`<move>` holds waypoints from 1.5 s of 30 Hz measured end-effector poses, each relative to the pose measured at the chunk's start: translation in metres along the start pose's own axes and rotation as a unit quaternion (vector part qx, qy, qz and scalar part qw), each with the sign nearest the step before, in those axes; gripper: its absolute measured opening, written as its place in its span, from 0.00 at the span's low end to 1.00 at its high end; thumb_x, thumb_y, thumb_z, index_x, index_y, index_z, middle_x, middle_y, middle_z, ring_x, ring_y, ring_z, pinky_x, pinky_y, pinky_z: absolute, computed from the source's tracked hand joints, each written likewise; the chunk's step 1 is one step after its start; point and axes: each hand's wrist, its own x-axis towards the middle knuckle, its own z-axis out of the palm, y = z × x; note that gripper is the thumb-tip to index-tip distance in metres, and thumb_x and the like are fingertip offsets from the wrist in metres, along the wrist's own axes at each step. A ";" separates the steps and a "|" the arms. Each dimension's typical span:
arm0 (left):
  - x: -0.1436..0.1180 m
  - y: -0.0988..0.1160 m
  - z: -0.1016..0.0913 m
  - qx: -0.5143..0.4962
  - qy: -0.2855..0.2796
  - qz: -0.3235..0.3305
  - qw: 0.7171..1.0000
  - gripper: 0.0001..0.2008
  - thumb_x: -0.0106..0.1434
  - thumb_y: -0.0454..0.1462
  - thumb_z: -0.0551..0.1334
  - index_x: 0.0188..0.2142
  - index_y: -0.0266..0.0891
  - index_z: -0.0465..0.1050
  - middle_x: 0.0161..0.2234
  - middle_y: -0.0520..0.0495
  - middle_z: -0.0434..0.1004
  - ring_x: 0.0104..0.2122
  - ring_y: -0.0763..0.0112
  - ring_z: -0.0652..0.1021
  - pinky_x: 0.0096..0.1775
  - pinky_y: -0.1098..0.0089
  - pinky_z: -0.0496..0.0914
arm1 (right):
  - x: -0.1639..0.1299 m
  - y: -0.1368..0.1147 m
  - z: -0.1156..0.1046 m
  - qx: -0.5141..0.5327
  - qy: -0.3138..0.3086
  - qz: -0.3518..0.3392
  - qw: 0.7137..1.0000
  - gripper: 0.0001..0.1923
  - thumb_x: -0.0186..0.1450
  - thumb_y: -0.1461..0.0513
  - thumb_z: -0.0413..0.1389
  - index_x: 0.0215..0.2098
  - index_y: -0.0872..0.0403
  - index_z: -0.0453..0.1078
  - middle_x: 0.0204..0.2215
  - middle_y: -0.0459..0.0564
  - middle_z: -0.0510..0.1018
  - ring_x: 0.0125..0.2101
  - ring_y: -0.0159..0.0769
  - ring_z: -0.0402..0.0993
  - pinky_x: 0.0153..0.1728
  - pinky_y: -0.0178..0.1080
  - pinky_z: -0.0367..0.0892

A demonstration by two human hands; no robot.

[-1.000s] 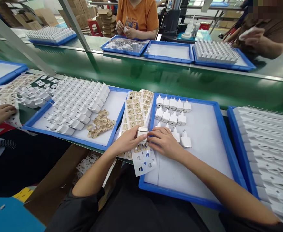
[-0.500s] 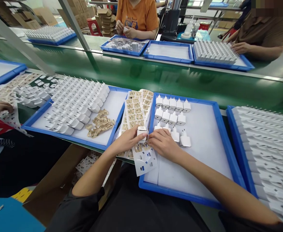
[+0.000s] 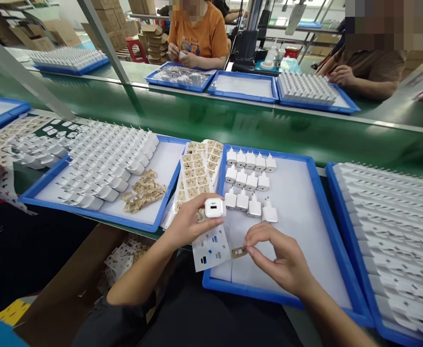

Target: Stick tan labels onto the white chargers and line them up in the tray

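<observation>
Head view, change: a second ago both hands met over the sticker sheet [image 3: 200, 176]; now the right hand [image 3: 281, 260] has drawn back toward the body with a small tan sticker [image 3: 239, 252] pinched between thumb and fingertip, and the left hand [image 3: 189, 219] has lifted the white charger [image 3: 214, 207] clear of the sheet.
Meaning: a label looks freshly peeled, and the charger's port face is turned up, ready to take it.
Left hand: closed around the charger, gripping its sides.
Right hand: pinching the sticker, apart from the charger, over the blue tray [image 3: 316, 183].
Charger position: above the near end of the sheet, just beside the tray's left rim.
Count, tray: thirteen finished chargers [image 3: 249, 180] standing in three rows, five, four and four.
Count, held: one charger, one sticker.
Count, neighbours: left tray [image 3: 99, 212] holds many chargers and a heap of peeled backings [image 3: 142, 190], too many to count.
</observation>
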 end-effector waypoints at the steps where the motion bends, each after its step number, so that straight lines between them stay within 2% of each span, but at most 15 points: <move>1: -0.001 0.004 0.005 -0.001 -0.005 0.025 1.000 0.21 0.63 0.42 0.67 0.54 0.41 0.70 0.53 0.42 0.76 0.53 0.58 0.76 0.51 0.65 0.71 | -0.002 -0.001 0.001 0.022 0.029 0.009 0.999 0.08 0.67 0.70 0.57 0.39 0.49 0.70 0.33 0.47 0.78 0.36 0.37 0.75 0.38 0.41 0.71; 4: -0.002 0.013 0.021 0.012 0.004 0.075 0.997 0.21 0.62 0.39 0.68 0.54 0.43 0.69 0.53 0.42 0.77 0.53 0.59 0.76 0.50 0.64 0.72 | -0.005 -0.003 0.004 0.075 0.110 0.035 0.990 0.07 0.67 0.68 0.58 0.40 0.49 0.71 0.33 0.48 0.77 0.36 0.39 0.75 0.39 0.42 0.71; 7: -0.001 0.016 0.036 0.017 0.005 0.078 0.997 0.20 0.61 0.38 0.68 0.52 0.43 0.69 0.50 0.43 0.78 0.50 0.61 0.78 0.45 0.66 0.74 | -0.005 -0.007 0.003 0.112 0.172 0.070 0.976 0.05 0.67 0.66 0.60 0.38 0.49 0.72 0.32 0.47 0.76 0.35 0.38 0.74 0.37 0.41 0.71; 9: 0.001 0.016 0.044 0.037 0.008 0.083 0.996 0.18 0.60 0.37 0.68 0.50 0.43 0.69 0.47 0.44 0.78 0.46 0.62 0.78 0.41 0.68 0.75 | -0.006 -0.010 0.005 0.144 0.192 0.094 0.966 0.03 0.67 0.64 0.60 0.37 0.49 0.71 0.31 0.47 0.75 0.33 0.36 0.74 0.34 0.39 0.71; 11: 0.003 0.016 0.051 0.058 0.013 0.099 0.993 0.18 0.60 0.36 0.68 0.50 0.43 0.70 0.45 0.44 0.77 0.44 0.62 0.78 0.38 0.69 0.75 | -0.007 -0.013 0.009 0.166 0.185 0.108 0.963 0.03 0.67 0.63 0.60 0.37 0.49 0.71 0.31 0.47 0.75 0.33 0.36 0.75 0.34 0.39 0.72; 14: 0.004 0.019 0.054 0.054 0.000 0.102 0.993 0.20 0.61 0.36 0.67 0.53 0.44 0.70 0.48 0.42 0.73 0.47 0.61 0.76 0.38 0.69 0.77 | -0.011 -0.012 0.016 0.139 0.172 0.104 0.970 0.03 0.67 0.64 0.60 0.39 0.49 0.72 0.33 0.47 0.77 0.35 0.37 0.75 0.39 0.41 0.72; 18: 0.002 0.025 0.049 0.002 -0.081 0.079 0.994 0.27 0.65 0.39 0.64 0.63 0.47 0.63 0.56 0.40 0.69 0.52 0.60 0.73 0.43 0.68 0.78 | -0.014 -0.006 0.018 0.121 0.215 0.105 0.963 0.03 0.67 0.64 0.60 0.38 0.49 0.72 0.33 0.46 0.76 0.36 0.36 0.75 0.39 0.39 0.71; 20: 0.001 0.025 0.046 -0.030 -0.104 0.081 0.991 0.28 0.67 0.37 0.62 0.65 0.49 0.60 0.57 0.41 0.70 0.54 0.60 0.72 0.45 0.67 0.78 | -0.014 -0.004 0.016 0.131 0.228 0.113 0.958 0.03 0.66 0.63 0.61 0.38 0.49 0.72 0.33 0.46 0.76 0.36 0.36 0.75 0.39 0.39 0.71; 25: -0.002 0.018 0.049 -0.010 -0.034 0.109 0.993 0.22 0.65 0.37 0.65 0.58 0.48 0.69 0.50 0.43 0.75 0.49 0.63 0.73 0.39 0.70 0.78 | -0.010 -0.006 0.012 0.128 0.271 0.126 0.946 0.02 0.66 0.62 0.61 0.38 0.49 0.72 0.34 0.48 0.76 0.38 0.38 0.74 0.42 0.41 0.71; 28: -0.001 0.017 0.052 0.017 -0.014 0.138 0.990 0.22 0.64 0.37 0.67 0.57 0.47 0.70 0.49 0.43 0.76 0.48 0.62 0.74 0.38 0.69 0.77 | -0.007 -0.008 0.012 0.133 0.280 0.132 0.942 0.03 0.66 0.61 0.61 0.38 0.49 0.72 0.36 0.48 0.76 0.41 0.40 0.74 0.45 0.43 0.71; 32: 0.001 0.017 0.053 0.021 -0.008 0.156 0.988 0.22 0.63 0.36 0.68 0.57 0.48 0.70 0.49 0.44 0.77 0.48 0.62 0.74 0.38 0.69 0.76 | -0.003 -0.009 0.012 0.142 0.275 0.128 0.942 0.03 0.66 0.62 0.61 0.39 0.49 0.72 0.35 0.48 0.76 0.41 0.40 0.74 0.45 0.43 0.71; 45: 0.002 0.020 0.052 0.024 -0.007 0.157 0.987 0.22 0.63 0.36 0.68 0.56 0.47 0.70 0.49 0.44 0.77 0.48 0.63 0.74 0.36 0.70 0.75 | -0.001 -0.010 0.013 0.137 0.281 0.126 0.942 0.03 0.66 0.63 0.61 0.38 0.49 0.72 0.35 0.47 0.76 0.40 0.39 0.74 0.45 0.42 0.71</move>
